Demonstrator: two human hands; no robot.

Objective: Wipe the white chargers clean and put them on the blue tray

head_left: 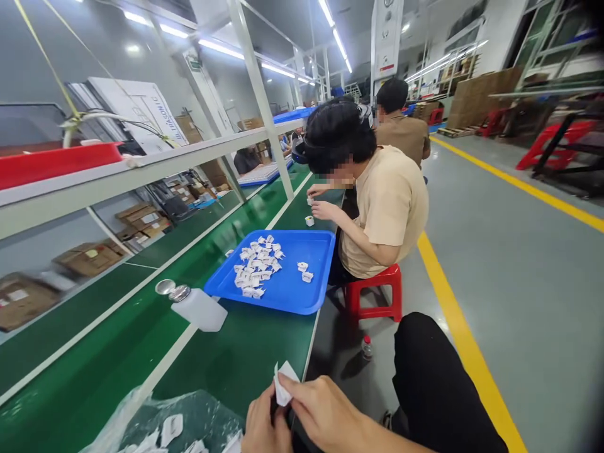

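A small white plastic piece [285, 382] is held up over the front edge of the green bench. My left hand [265, 423] grips it from below, its fingers curled. My right hand [325, 409] pinches the same piece from the right with thumb and finger. Left of my hands, a clear plastic bag [207, 406] lies spread on the bench with several similar white pieces [172, 429] in it. Farther along stands a blue tray [292, 301] with a heap of small white parts [257, 264] and a few apart on its right side.
A white pump bottle [201, 309] with its metal lid up leans beside the tray. A co-worker [391, 201] sits on a red stool [375, 296], handling a small white part. A green conveyor belt [127, 340] runs along the left. A small bottle [367, 347] stands on the floor.
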